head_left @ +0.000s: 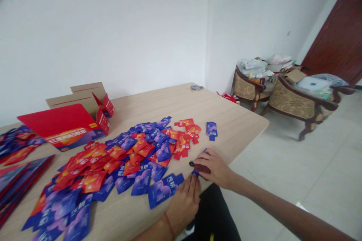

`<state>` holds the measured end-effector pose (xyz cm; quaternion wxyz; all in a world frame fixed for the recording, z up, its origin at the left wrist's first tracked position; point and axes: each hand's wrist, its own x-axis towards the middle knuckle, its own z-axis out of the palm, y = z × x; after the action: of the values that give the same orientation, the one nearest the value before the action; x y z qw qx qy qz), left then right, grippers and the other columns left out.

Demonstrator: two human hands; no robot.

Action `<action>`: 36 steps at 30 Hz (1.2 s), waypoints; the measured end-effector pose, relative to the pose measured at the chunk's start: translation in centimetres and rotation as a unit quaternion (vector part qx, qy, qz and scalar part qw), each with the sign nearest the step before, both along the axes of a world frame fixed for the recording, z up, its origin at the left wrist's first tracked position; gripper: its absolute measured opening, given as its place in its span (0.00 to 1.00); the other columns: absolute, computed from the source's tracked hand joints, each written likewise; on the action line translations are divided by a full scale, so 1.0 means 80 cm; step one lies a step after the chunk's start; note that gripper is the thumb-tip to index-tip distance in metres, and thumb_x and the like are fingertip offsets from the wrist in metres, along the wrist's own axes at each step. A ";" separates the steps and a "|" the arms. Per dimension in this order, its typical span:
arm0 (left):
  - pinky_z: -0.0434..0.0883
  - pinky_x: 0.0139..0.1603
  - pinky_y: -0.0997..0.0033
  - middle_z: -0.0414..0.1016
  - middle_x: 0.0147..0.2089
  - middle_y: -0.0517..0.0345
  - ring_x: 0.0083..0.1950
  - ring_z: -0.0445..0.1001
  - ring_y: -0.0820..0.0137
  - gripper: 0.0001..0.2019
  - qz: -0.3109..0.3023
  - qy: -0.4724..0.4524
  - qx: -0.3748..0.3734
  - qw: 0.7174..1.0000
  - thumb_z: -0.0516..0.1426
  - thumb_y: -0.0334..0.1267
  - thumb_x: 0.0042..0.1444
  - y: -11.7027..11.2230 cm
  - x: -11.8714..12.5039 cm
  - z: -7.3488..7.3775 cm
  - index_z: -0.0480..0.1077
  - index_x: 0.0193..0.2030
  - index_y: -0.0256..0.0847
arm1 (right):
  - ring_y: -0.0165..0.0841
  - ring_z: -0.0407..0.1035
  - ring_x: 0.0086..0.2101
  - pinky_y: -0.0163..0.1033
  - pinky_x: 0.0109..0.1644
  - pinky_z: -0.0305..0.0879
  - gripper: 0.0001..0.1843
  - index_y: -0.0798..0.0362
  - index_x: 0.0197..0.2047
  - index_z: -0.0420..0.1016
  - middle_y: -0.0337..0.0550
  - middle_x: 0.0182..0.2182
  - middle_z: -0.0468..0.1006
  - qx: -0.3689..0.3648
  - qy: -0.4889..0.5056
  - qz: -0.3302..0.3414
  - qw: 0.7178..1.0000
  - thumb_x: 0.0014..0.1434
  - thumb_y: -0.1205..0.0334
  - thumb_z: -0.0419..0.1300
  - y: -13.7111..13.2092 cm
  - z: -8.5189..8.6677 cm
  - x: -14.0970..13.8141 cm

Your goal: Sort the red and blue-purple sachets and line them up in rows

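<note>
At the table's near edge, my right hand (215,167) is closed around a dark brown oblong object (203,168) with a black loop (191,163) at its end; its exact kind is unclear. Close beside it, my left hand (185,199) presses its fingers together on the tabletop. A small bit of a blue packet (195,173) shows at the left fingertips, between the two hands; my fingers hide the rest. Left of that hand lies a larger blue-purple packet (162,190) with a narrow tab. A smaller blue packet (212,129) lies alone beyond my right hand.
A heap of red-orange packets (94,180) and blue ones spreads over the wooden table (158,101). Behind it stands an open red carton (66,120). Flat printed pieces (22,180) lie at far left. Past the table's right edge are armchairs (294,98) loaded with bags.
</note>
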<state>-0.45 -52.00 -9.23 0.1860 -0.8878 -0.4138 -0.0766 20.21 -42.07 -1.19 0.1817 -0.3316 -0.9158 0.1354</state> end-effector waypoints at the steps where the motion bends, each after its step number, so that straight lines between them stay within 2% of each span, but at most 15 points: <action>1: 0.71 0.62 0.57 0.70 0.67 0.31 0.67 0.71 0.51 0.23 0.001 0.003 -0.003 1.000 0.50 0.38 0.73 0.000 0.000 0.002 0.66 0.68 0.25 | 0.43 0.66 0.52 0.50 0.60 0.61 0.18 0.44 0.58 0.77 0.44 0.53 0.79 0.007 -0.009 -0.006 1.000 0.66 0.55 0.62 0.007 -0.001 0.007; 6: 0.71 0.63 0.56 0.68 0.68 0.32 0.68 0.70 0.52 0.23 0.001 0.008 -0.020 1.000 0.51 0.39 0.73 -0.001 0.000 0.005 0.66 0.68 0.26 | 0.44 0.65 0.52 0.51 0.59 0.62 0.16 0.47 0.55 0.79 0.46 0.51 0.79 0.039 -0.038 -0.122 0.991 0.64 0.61 0.62 0.046 0.001 0.044; 9: 0.71 0.63 0.56 0.68 0.68 0.31 0.68 0.70 0.51 0.23 0.001 0.004 -0.014 1.000 0.51 0.38 0.72 0.000 0.001 0.000 0.66 0.68 0.25 | 0.43 0.66 0.51 0.50 0.58 0.63 0.16 0.48 0.55 0.79 0.46 0.50 0.79 0.052 0.000 -0.146 0.988 0.63 0.61 0.62 0.048 0.011 0.045; 12: 0.72 0.62 0.54 0.68 0.68 0.30 0.69 0.70 0.50 0.23 0.006 0.002 -0.007 1.000 0.51 0.35 0.71 0.000 0.002 -0.006 0.65 0.68 0.25 | 0.44 0.64 0.54 0.50 0.61 0.61 0.19 0.45 0.59 0.77 0.46 0.55 0.78 0.078 0.039 -0.091 0.992 0.65 0.58 0.61 0.020 0.020 0.022; 15: 0.73 0.61 0.54 0.70 0.66 0.30 0.68 0.70 0.49 0.22 0.012 0.001 -0.006 1.000 0.51 0.33 0.70 -0.001 0.003 -0.007 0.67 0.67 0.25 | 0.44 0.63 0.54 0.52 0.61 0.59 0.19 0.43 0.60 0.76 0.44 0.55 0.78 0.070 0.010 0.008 0.997 0.67 0.55 0.61 -0.011 0.020 -0.007; 17: 0.72 0.61 0.55 0.71 0.65 0.30 0.68 0.70 0.49 0.22 0.011 0.002 -0.007 1.000 0.51 0.33 0.70 -0.001 0.003 -0.005 0.67 0.67 0.24 | 0.43 0.64 0.53 0.51 0.61 0.58 0.18 0.43 0.59 0.76 0.43 0.53 0.79 0.048 -0.008 0.038 0.998 0.67 0.55 0.60 -0.016 0.016 -0.015; 20: 0.72 0.62 0.55 0.69 0.67 0.30 0.67 0.71 0.49 0.22 0.008 0.005 -0.002 1.000 0.51 0.33 0.70 0.000 0.003 -0.002 0.66 0.67 0.24 | 0.42 0.66 0.51 0.49 0.60 0.60 0.18 0.44 0.58 0.78 0.44 0.52 0.80 0.022 -0.006 0.013 1.000 0.67 0.54 0.60 0.005 0.006 0.001; 24: 0.72 0.62 0.57 0.70 0.67 0.33 0.67 0.71 0.50 0.22 0.005 0.001 0.001 1.000 0.52 0.37 0.71 0.000 0.001 -0.002 0.68 0.66 0.25 | 0.44 0.69 0.52 0.52 0.61 0.60 0.17 0.45 0.54 0.81 0.47 0.51 0.81 0.032 -0.006 -0.100 0.994 0.63 0.57 0.63 0.060 -0.007 0.051; 26: 0.72 0.63 0.57 0.71 0.67 0.33 0.67 0.71 0.50 0.22 0.001 0.005 -0.004 1.000 0.53 0.37 0.71 0.000 0.001 0.000 0.68 0.66 0.25 | 0.44 0.71 0.51 0.52 0.61 0.60 0.15 0.45 0.51 0.83 0.47 0.50 0.82 0.025 0.009 -0.137 0.990 0.60 0.58 0.64 0.082 -0.011 0.075; 28: 0.72 0.62 0.57 0.72 0.66 0.34 0.66 0.73 0.51 0.21 0.006 0.004 -0.021 1.000 0.54 0.38 0.71 0.002 0.002 0.009 0.69 0.65 0.27 | 0.43 0.72 0.50 0.50 0.60 0.62 0.16 0.44 0.51 0.83 0.45 0.50 0.82 0.016 0.040 -0.135 0.990 0.59 0.58 0.65 0.098 -0.013 0.094; 30: 0.74 0.59 0.58 0.75 0.63 0.38 0.63 0.75 0.53 0.19 0.020 -0.011 -0.057 0.998 0.56 0.40 0.70 0.006 0.006 0.029 0.72 0.62 0.30 | 0.42 0.72 0.49 0.47 0.58 0.63 0.17 0.44 0.52 0.82 0.44 0.50 0.82 0.022 0.084 -0.152 0.985 0.60 0.55 0.64 0.111 -0.014 0.110; 32: 0.73 0.59 0.58 0.77 0.62 0.42 0.61 0.76 0.55 0.17 0.039 -0.037 -0.092 0.994 0.56 0.40 0.70 0.016 0.014 0.059 0.73 0.60 0.34 | 0.42 0.72 0.48 0.45 0.56 0.64 0.18 0.46 0.53 0.81 0.44 0.50 0.82 0.049 0.129 -0.224 0.965 0.61 0.53 0.63 0.127 -0.016 0.126; 34: 0.72 0.60 0.57 0.76 0.62 0.46 0.61 0.75 0.56 0.15 0.058 -0.071 -0.114 0.989 0.55 0.38 0.70 0.034 0.025 0.090 0.71 0.61 0.38 | 0.43 0.71 0.47 0.45 0.55 0.64 0.19 0.48 0.54 0.81 0.45 0.50 0.82 0.085 0.148 -0.323 0.931 0.61 0.53 0.63 0.146 -0.021 0.143; 36: 0.70 0.61 0.56 0.76 0.61 0.48 0.61 0.74 0.57 0.15 0.085 -0.111 -0.130 0.982 0.55 0.40 0.71 0.057 0.039 0.113 0.70 0.61 0.41 | 0.45 0.69 0.48 0.47 0.55 0.62 0.20 0.49 0.55 0.80 0.47 0.51 0.81 0.110 0.132 -0.412 0.895 0.61 0.54 0.63 0.165 -0.027 0.159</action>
<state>2.66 -47.45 -0.17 0.0278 -0.8521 -0.5121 -0.1042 32.92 -28.90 -3.38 0.3755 -0.6364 -0.6737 -0.0110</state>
